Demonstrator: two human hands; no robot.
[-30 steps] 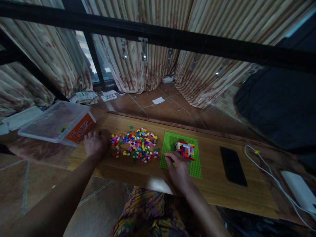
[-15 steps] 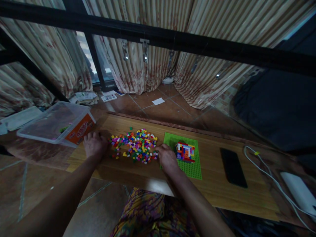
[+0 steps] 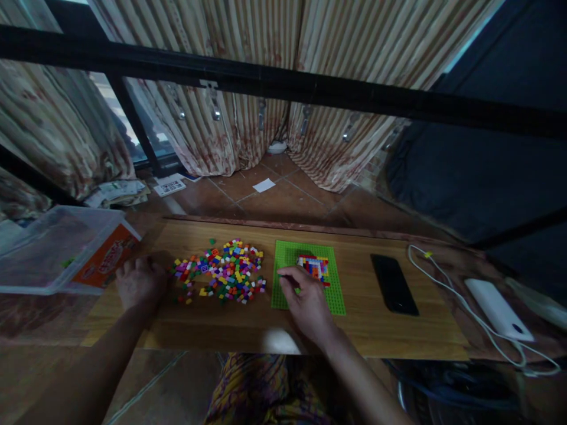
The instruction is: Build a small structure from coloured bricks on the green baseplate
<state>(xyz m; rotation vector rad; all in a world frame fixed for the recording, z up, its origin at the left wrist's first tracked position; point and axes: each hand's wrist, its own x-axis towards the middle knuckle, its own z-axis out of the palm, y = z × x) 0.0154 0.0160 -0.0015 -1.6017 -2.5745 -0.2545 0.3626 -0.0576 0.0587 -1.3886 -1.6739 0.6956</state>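
Observation:
My right hand (image 3: 306, 298) is over the green studded baseplate (image 3: 282, 251), thumb and forefinger drawn together. Anything pinched there is too small to make out. Just beyond its fingers, a low build of multicoloured toy bricks (image 3: 318, 267) stands on the baseplate, partly covered by the hand. My left hand (image 3: 138, 284) rests on the table's left part with its fingers spread and nothing visible in it. Between the hands lies a loose pile of small coloured toy bricks (image 3: 237, 268).
A clear plastic box (image 3: 57, 251) with an orange label is beside my left hand. Right of the baseplate lies a black phone (image 3: 394, 284). Farther right are a white power bank (image 3: 498, 308) and a white cable (image 3: 465, 301). A dark metal bar (image 3: 266, 85) crosses behind the wooden table (image 3: 212, 330).
My right hand has moved from the pile's right edge to over the baseplate. My left hand stays on the table beside the box. The camera view has shifted to the right.

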